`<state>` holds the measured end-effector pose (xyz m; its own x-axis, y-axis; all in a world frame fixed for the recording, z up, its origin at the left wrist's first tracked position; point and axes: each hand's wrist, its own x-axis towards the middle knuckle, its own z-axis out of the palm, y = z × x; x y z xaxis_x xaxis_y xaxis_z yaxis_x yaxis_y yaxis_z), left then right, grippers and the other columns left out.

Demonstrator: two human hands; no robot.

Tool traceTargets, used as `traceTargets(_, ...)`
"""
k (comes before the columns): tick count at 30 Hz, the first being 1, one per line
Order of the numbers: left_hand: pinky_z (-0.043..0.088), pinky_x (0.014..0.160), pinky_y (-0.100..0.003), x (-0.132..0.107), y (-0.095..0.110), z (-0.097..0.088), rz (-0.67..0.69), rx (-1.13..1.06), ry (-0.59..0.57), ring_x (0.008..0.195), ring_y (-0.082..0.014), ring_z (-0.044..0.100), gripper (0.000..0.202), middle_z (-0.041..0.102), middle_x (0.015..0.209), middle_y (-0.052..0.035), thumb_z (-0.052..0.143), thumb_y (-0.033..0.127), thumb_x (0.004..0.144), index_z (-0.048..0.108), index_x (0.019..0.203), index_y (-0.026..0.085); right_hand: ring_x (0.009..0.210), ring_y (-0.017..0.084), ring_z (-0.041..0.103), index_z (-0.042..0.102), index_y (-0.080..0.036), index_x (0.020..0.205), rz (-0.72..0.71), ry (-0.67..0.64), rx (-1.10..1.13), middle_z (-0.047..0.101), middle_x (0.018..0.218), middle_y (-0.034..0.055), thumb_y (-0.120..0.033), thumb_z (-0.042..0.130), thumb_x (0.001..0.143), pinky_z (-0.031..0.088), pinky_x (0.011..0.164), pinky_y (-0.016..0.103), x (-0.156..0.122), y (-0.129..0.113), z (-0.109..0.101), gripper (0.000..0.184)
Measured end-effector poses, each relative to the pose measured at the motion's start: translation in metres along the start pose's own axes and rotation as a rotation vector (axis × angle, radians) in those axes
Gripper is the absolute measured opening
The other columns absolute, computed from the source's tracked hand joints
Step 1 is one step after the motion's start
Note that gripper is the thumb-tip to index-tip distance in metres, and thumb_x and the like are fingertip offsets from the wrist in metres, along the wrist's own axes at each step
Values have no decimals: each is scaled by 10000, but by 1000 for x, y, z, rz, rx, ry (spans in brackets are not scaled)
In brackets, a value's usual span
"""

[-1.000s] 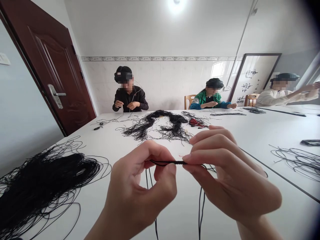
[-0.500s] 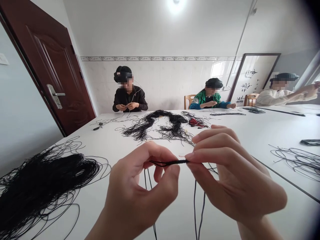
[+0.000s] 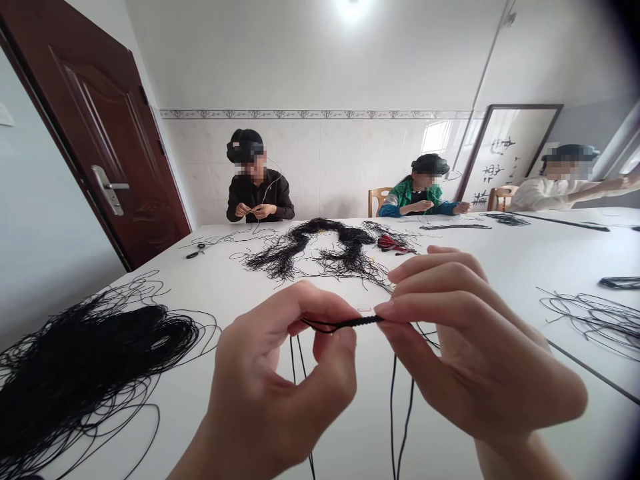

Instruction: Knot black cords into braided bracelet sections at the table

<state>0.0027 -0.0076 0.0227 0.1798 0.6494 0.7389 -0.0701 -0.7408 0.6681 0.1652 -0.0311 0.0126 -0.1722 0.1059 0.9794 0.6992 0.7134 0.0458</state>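
Between my hands runs a short knotted length of black cord (image 3: pixel 367 321), held level above the white table (image 3: pixel 240 293). My left hand (image 3: pixel 285 373) pinches its left end between thumb and forefinger, where a loop of cord shows. At the other end, the thumb and forefinger of my right hand (image 3: pixel 465 353) close on the cord, with the remaining fingers raised and bent. Loose black strands (image 3: pixel 395 413) hang down below both hands. The tips of the cord inside my right pinch are hidden.
A big tangled heap of black cord (image 3: pixel 100 367) lies at left. Farther back are another cord bundle (image 3: pixel 357 243), red-handled scissors (image 3: pixel 393 245) and small black scissors (image 3: pixel 196 251). More cord (image 3: pixel 595 320) lies at right. Three people sit across the table, one in black (image 3: pixel 260 193).
My right hand has shifted slightly to the right, and more of the knotted cord shows between my hands. Both pinches stay closed.
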Motion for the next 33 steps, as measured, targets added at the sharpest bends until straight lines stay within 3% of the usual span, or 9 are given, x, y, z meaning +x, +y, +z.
traceTargets(7,538,519,-101,-1,3,2,-80,-86,87,515,-61,597,253,650,583,84,604,26,688,699,692,261,798,181,611,604,-178,879,-11,23,-35,626,741,6,-2,661,804,480,713,415,2,-1,-3,200)
traceTargets(11,563,530,-142,-1,2,0,-54,-46,78,509,-80,588,220,642,577,71,619,43,686,682,686,254,797,183,613,605,-185,879,2,21,-39,623,741,4,-12,660,806,483,708,413,2,-5,-4,195)
traceTargets(18,511,543,-52,-2,0,-1,13,-3,73,492,-23,547,248,623,589,114,602,26,705,665,699,266,806,182,605,608,-175,887,-37,18,-26,622,746,10,-5,660,805,470,701,401,2,1,-2,195)
traceTargets(29,461,453,-97,-2,2,0,-11,35,84,485,-47,512,235,624,590,102,625,45,678,669,683,276,806,187,601,603,-166,888,-20,6,-4,613,747,14,25,661,781,459,713,411,0,-1,-2,226)
traceTargets(33,459,438,-120,-2,1,-2,-36,77,88,484,-59,520,196,627,590,93,631,74,688,660,674,267,897,223,605,614,-235,996,55,-30,-54,634,855,41,-63,676,813,465,825,449,-3,-15,-14,259)
